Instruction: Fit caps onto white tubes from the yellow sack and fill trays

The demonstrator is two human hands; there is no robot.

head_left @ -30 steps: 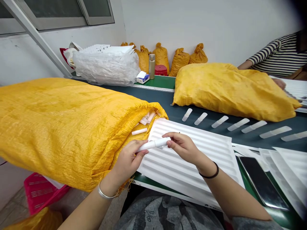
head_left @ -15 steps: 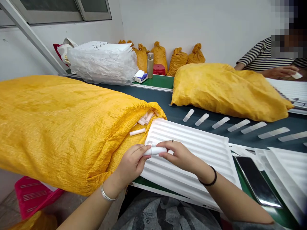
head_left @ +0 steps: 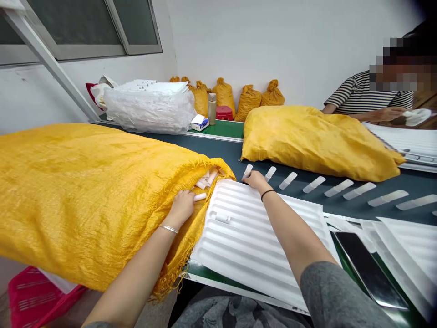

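At the mouth of the large yellow sack (head_left: 102, 182), my left hand (head_left: 183, 207) closes over the left end of a small white tube (head_left: 200, 197). Other pale tubes (head_left: 205, 180) lie deeper inside the opening. My right hand (head_left: 256, 180) reaches forward onto the dark belt (head_left: 223, 152), fingers pinched on a translucent tube (head_left: 247, 171) at the left end of a slanted row of similar translucent tubes (head_left: 313, 184). Between my arms lies a white ribbed tray (head_left: 259, 228); one short white tube (head_left: 223, 218) rests on its left part.
A phone (head_left: 370, 269) and stacked translucent trays (head_left: 403, 255) are at right. A second yellow sack (head_left: 314, 141) lies across the belt. Beyond are a plastic-wrapped stack (head_left: 150, 107), a bottle (head_left: 212, 109) and a tissue box (head_left: 200, 122). A co-worker in a striped shirt (head_left: 355, 93) sits opposite.
My hands have parted from a white tube held between them over the tray. The left moved to the sack's mouth, the right to the belt, where another translucent tube now shows at the row's left end.
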